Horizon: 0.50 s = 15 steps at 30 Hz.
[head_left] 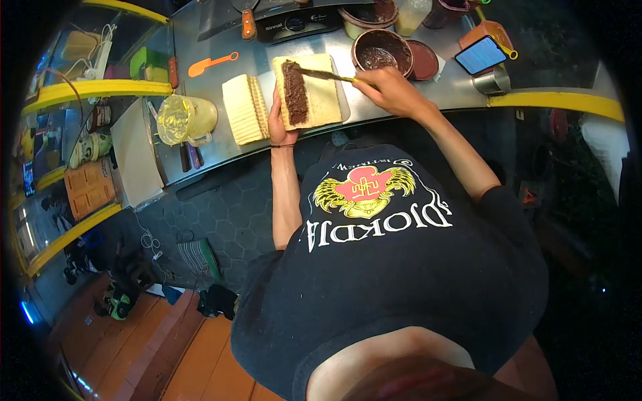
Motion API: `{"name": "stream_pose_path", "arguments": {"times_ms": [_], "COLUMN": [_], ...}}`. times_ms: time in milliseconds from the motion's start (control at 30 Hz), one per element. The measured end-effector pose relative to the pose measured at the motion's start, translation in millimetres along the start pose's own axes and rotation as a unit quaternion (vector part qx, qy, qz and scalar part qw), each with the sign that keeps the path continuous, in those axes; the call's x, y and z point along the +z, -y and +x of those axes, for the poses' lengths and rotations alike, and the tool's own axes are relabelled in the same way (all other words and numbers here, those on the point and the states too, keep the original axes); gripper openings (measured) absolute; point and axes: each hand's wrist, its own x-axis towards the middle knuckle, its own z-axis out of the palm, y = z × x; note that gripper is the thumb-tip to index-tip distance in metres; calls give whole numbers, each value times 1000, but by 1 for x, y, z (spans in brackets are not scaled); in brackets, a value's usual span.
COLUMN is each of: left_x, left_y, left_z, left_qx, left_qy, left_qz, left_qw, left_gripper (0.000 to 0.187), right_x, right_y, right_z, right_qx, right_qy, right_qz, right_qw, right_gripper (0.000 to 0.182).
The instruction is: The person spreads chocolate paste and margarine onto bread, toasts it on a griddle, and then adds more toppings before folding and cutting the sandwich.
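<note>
A large, pale yellow slice of bread (324,100) lies near the front edge of the metal counter, with a thick band of dark brown spread (295,97) down its left part. My left hand (277,122) grips the bread's left edge, some fingers hidden by it. In my right hand (393,91) is a spreading knife (328,74), its blade tip touching the top of the brown band. Just left of my left hand stands a stack of bread slices (242,110). Beyond my right hand an open tub (361,48) has brown spread smeared inside.
A dark red lid (424,60) lies beside the tub. Farther right, a phone (480,55) leans above a metal cup (493,81). At left are a yellowish pitcher (194,119) and an orange spatula (212,64). A Rinnai stove (297,25) sits at the back.
</note>
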Motion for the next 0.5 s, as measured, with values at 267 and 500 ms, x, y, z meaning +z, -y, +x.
{"name": "stream_pose_path", "arguments": {"times_ms": [267,500], "left_x": [2,-7], "left_y": [4,6], "left_z": [-3,-3], "left_qx": [24,-2], "left_qy": [-21,-38], "left_qz": [10,-37], "left_qw": [999,999], "left_gripper": [50,46], "right_x": [16,17], "right_y": [-3,-7], "right_z": [24,-5], "right_qx": [-81,-91], "right_qy": [165,201], "right_qz": [20,124], "right_qw": [983,967], "right_gripper": [26,27]}}
